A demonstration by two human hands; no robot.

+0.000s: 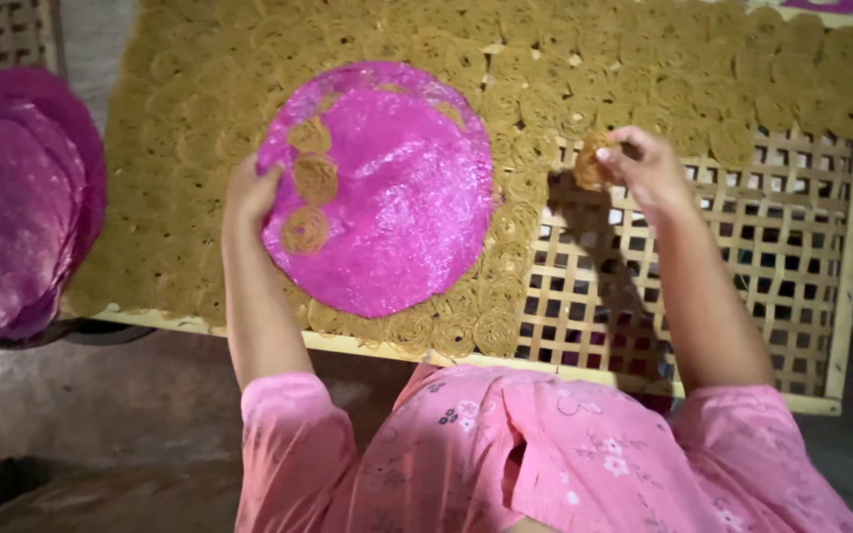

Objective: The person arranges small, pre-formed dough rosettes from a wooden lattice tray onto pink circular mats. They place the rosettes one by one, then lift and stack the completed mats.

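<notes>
left hand point(249, 192) – holds pink disc point(377, 188) | right hand point(644, 163) – pinches spiral point(589, 163) over lattice tray point(742, 257)

3 spirals point(309, 180) on 1 pink disc point(387, 188); 1 spiral in right hand point(644, 163); 1 lattice tray point(772, 257).

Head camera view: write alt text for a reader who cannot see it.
A person in a pink top holds a round pink mat carrying three noodle coils with the left hand, while the right hand places a coil on a woven lattice tray mostly filled with coils. A stack of pink mats lies alongside.
</notes>
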